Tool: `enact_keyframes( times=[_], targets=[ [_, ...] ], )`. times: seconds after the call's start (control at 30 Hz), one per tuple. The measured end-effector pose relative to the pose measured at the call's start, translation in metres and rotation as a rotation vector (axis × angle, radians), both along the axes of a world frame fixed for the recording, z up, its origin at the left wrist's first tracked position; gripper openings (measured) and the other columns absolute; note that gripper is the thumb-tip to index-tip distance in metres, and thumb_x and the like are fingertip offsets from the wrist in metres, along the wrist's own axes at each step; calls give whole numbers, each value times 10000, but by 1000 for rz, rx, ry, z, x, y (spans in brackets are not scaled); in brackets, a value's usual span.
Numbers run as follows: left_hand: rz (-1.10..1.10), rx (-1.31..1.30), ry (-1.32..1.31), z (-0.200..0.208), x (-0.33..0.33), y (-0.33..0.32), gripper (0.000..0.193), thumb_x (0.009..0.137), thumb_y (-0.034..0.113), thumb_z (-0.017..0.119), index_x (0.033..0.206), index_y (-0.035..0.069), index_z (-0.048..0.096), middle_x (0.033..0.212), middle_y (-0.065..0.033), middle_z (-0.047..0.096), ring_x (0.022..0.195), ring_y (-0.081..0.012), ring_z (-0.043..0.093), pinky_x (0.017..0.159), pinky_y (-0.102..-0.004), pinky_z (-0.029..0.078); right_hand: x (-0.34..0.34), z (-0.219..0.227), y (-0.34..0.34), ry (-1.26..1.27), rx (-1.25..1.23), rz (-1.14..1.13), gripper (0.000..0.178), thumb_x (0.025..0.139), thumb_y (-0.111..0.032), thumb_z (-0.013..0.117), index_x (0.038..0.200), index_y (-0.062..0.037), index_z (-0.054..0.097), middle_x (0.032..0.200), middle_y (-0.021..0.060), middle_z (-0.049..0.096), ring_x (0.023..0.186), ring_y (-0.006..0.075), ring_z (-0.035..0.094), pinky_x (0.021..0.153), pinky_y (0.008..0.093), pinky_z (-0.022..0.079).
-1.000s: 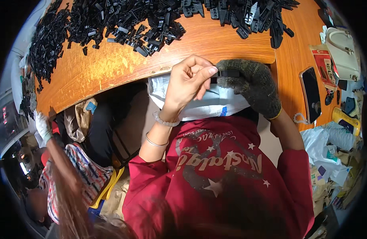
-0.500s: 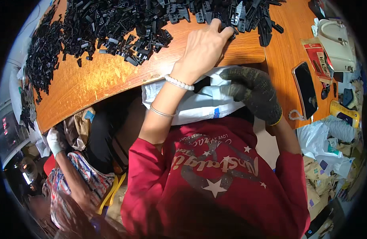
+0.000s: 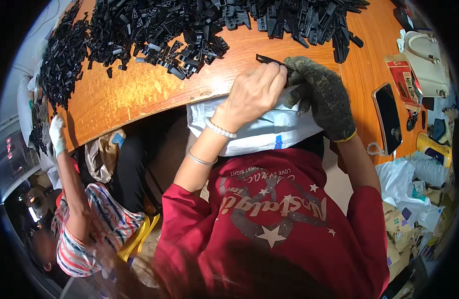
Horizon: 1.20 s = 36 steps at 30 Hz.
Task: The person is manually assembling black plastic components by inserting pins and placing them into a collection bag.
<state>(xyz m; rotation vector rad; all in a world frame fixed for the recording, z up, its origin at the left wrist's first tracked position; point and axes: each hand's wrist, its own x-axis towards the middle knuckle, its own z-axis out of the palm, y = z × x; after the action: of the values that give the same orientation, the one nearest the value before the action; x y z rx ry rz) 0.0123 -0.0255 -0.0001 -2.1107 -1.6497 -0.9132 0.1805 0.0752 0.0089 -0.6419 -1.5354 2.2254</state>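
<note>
My bare left hand (image 3: 253,92) and my right hand (image 3: 321,94), in a dark knitted glove, meet over the near edge of the orange wooden table (image 3: 140,94). Between them they grip a thin black plastic part (image 3: 271,60). A large heap of similar black plastic parts (image 3: 164,25) covers the far side of the table. Below my hands a white bag (image 3: 259,129) lies open on my lap.
A co-worker in a striped shirt (image 3: 85,234) sits at the left, one white-gloved hand (image 3: 56,134) at the table edge. On the right lie a black phone (image 3: 387,115), a white handbag (image 3: 425,60), a red packet (image 3: 404,79) and plastic bags (image 3: 404,184).
My left hand reached into the pile of parts and came back to my gloved right hand with a black part. The co-worker's gloved hand rose to the table edge.
</note>
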Motion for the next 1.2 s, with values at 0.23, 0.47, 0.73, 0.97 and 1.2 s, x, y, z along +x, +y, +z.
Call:
enact_keyframes(
  times=[0.23, 0.47, 0.73, 0.97, 1.2],
  targets=[
    [-23, 91, -155, 4, -3, -19, 257, 716, 14, 594, 967, -40, 598, 909, -150, 613, 719, -229, 611, 616, -309, 518, -18, 7, -1, -21, 336, 63, 309, 947, -190, 533, 1192, -9, 588, 962, 79, 638, 673, 85, 606, 486, 194, 446],
    [492, -203, -171, 16, -56, -38, 272, 855, 23, 582, 1124, 22, 613, 1094, -160, 555, 961, -323, 588, 792, -377, 492, -18, 26, 1, -257, 376, -114, 359, 901, -224, 616, 1179, 3, 602, 739, 40, 637, 589, 76, 595, 454, 201, 435],
    [301, -18, -163, 1, -45, -24, 208, 784, 90, 699, 924, 0, 574, 923, -125, 573, 742, -262, 601, 575, -337, 501, -22, 33, -2, -410, 278, -81, 283, 884, -177, 640, 1126, -30, 646, 911, 50, 650, 682, 55, 607, 526, 189, 480],
    [207, -159, -552, -2, -15, -17, 185, 744, 75, 738, 850, 22, 596, 832, -99, 543, 674, -273, 580, 580, -363, 471, -19, -4, 12, -109, 1129, -30, 269, 828, -83, 635, 1087, -139, 685, 1102, 73, 649, 882, 187, 646, 732, 306, 542],
    [175, -316, -833, 2, -19, -18, 168, 732, -34, 713, 855, 1, 605, 781, -62, 516, 539, -116, 484, 522, -270, 399, -28, 18, 20, -196, 1152, 86, 251, 803, -174, 676, 1048, -125, 699, 1011, 75, 666, 859, 229, 647, 735, 342, 522]
  ],
)
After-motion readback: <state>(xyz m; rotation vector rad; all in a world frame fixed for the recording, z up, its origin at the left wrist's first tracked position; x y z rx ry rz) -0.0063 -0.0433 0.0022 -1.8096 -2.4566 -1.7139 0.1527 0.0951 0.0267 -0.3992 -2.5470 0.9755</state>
